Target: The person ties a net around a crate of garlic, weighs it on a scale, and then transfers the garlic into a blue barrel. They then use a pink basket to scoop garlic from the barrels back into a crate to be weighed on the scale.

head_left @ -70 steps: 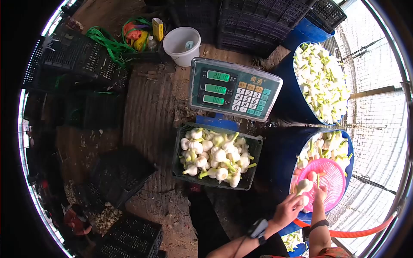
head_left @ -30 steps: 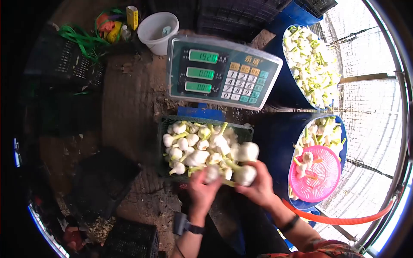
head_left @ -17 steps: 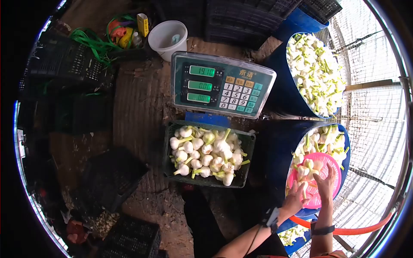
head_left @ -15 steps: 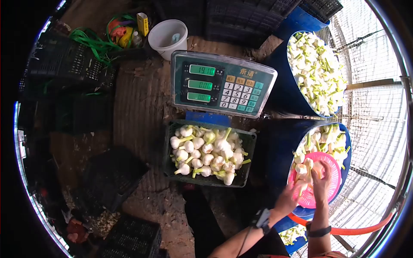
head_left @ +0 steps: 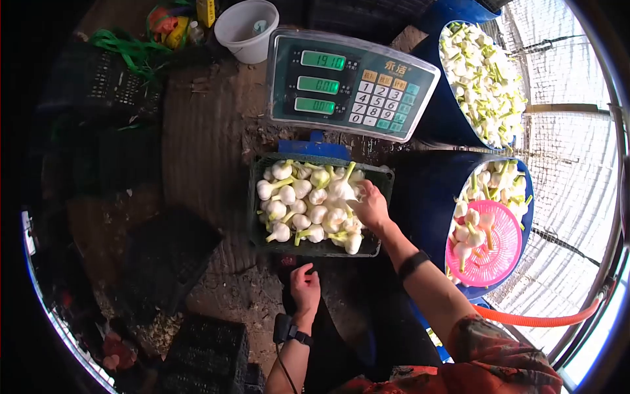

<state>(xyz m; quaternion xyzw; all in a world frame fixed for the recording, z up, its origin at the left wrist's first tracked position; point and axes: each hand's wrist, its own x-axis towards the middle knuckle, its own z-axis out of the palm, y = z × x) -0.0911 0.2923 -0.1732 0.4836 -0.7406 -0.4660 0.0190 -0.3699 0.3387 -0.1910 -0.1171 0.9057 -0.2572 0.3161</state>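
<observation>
My right hand [head_left: 371, 206] reaches into the right side of a dark green crate [head_left: 254, 223], its fingers closed around a garlic bulb [head_left: 357, 191] that they partly cover. Whole garlic bulbs with short green stems [head_left: 317, 214] fill the crate. Below the crate's front edge, my left hand [head_left: 305, 289] hangs with loosely bent fingers apart and nothing in it. At the right, a pink plastic basket [head_left: 502, 253] holds several garlic bulbs [head_left: 469, 233] and rests on garlic in a blue barrel [head_left: 420, 197].
Behind the crate stands a digital scale display [head_left: 354, 85] reading 19.10. A second blue barrel [head_left: 426, 98] of garlic is at the back right. A white bucket [head_left: 244, 33] and green strapping [head_left: 125, 49] lie far left. An orange hose [head_left: 538, 320] curves at the right; dark crates [head_left: 203, 354] sit lower left.
Both hands have left the pink basket and moved left, the right one into the crate and the left one below it. The basket stays on the barrel with garlic inside. The view has shifted.
</observation>
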